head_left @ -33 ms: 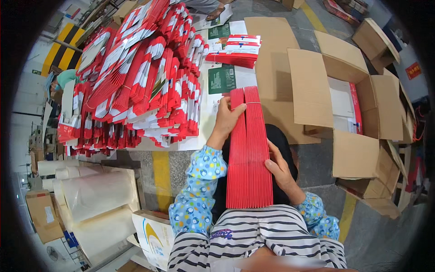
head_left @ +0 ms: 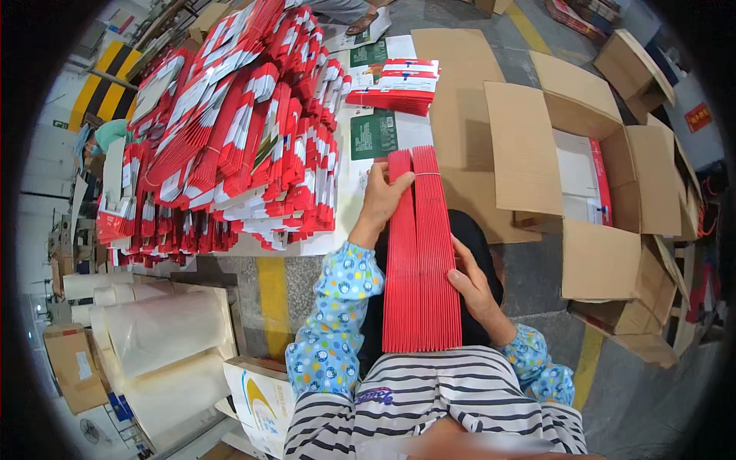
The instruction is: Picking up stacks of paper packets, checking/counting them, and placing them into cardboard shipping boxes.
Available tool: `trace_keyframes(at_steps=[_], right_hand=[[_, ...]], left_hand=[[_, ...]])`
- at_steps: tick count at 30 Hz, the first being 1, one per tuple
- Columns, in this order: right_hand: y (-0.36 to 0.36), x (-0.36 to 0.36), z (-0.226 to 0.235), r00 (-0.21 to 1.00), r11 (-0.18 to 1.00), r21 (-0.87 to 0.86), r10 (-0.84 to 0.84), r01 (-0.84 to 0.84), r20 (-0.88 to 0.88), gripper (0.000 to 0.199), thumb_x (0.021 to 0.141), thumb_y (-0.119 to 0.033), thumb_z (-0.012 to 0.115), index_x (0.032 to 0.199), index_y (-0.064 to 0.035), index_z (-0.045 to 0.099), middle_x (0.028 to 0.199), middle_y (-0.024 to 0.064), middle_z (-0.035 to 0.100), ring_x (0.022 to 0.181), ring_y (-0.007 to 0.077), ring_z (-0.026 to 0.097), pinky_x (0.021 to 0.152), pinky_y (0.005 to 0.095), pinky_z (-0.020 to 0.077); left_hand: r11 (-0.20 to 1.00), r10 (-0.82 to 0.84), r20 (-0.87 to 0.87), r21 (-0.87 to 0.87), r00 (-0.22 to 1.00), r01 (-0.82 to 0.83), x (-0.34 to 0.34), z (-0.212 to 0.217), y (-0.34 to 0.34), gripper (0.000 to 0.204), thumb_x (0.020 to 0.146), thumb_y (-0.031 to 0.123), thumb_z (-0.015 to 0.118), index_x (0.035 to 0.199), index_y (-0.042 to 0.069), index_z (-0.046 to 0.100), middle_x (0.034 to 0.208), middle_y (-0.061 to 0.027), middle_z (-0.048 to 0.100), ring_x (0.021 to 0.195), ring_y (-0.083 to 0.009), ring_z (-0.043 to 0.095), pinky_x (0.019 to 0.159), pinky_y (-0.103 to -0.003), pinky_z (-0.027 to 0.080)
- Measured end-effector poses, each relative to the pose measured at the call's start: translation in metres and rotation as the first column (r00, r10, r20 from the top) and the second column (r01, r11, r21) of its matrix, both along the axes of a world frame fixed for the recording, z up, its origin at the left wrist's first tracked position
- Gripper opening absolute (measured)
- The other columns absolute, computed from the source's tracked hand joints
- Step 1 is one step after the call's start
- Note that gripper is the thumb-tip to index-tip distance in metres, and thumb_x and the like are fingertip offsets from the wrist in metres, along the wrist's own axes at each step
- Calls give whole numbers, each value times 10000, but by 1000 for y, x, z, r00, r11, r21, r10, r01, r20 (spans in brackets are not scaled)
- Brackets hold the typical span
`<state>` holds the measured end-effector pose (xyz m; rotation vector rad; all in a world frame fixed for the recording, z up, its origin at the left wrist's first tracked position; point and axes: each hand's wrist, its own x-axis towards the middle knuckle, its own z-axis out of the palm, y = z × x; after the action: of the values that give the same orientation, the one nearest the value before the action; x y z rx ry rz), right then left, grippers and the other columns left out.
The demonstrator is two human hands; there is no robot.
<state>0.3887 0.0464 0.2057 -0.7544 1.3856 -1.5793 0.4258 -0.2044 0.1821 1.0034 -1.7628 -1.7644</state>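
A long stack of red folded cartons (head_left: 420, 253), standing on edge and bound near its far end by a thin band, rests on the person's lap against the striped shirt (head_left: 429, 399). The right hand (head_left: 474, 285) lies flat along the stack's right side near its middle, fingers pressing inward; the left hand (head_left: 383, 201) cups the far left corner, thumb over the top edge. Both hands thus grasp the stack between them. No change of position is discernible: the stack sits squared and level, which suggests alignment is in hand. Beyond, a tabletop (head_left: 349, 188) carries a large heap of red-and-white flat cartons (head_left: 230, 138) and a small separate bundle (head_left: 395, 84). To the right, an open cardboard box (head_left: 583, 176) stands on the floor.
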Motion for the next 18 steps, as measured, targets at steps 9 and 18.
trace_keyframes(at_steps=[9,18], right_hand=[[-1,-13,10,1000,997,76,15,-17,24,613,952,-278,511,1470,-18,311,1362,142,437,1243,238,451,1068,384,335],[-9,2,-3,999,999,16,-31,31,22,575,949,-229,504,1445,9,336,1361,125,453,1246,215,449,1072,342,319]], left_hand=[[998,-8,65,-61,998,12,4,-3,-8,530,818,214,749,1198,-42,484,1055,-158,635,919,-200,630,784,-324,521],[938,128,-35,-321,991,-132,-5,-50,-20,664,729,296,798,1212,-34,482,1105,-217,542,1057,-318,543,953,-413,437]])
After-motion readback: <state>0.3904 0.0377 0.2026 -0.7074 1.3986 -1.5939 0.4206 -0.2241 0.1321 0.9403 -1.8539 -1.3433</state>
